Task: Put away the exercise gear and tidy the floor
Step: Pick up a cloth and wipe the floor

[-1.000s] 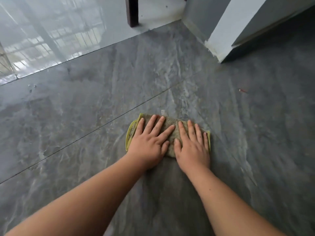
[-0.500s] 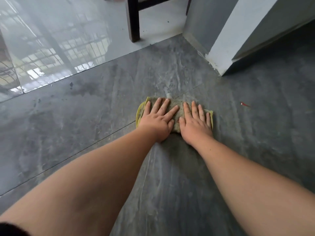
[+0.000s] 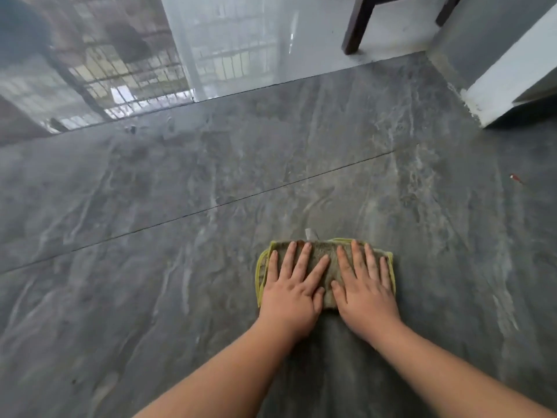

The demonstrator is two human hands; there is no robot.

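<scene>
- your left hand (image 3: pixel 294 292) and right hand (image 3: pixel 364 292) press flat, fingers straight, side by side on the cloth (image 3: pixel 327 263).
- the cloth lies on the grey floor (image 3: pixel 180 267), well short of the chair leg (image 3: pixel 357 28).

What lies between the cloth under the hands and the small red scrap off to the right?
In the head view, only bare grey floor separates the cloth from the red scrap.

A single head-worn view looks steeply down and forward over both forearms, close above the fingers (image 3: pixel 304 260), floor (image 3: pixel 180 267) stretching beyond them.
</scene>
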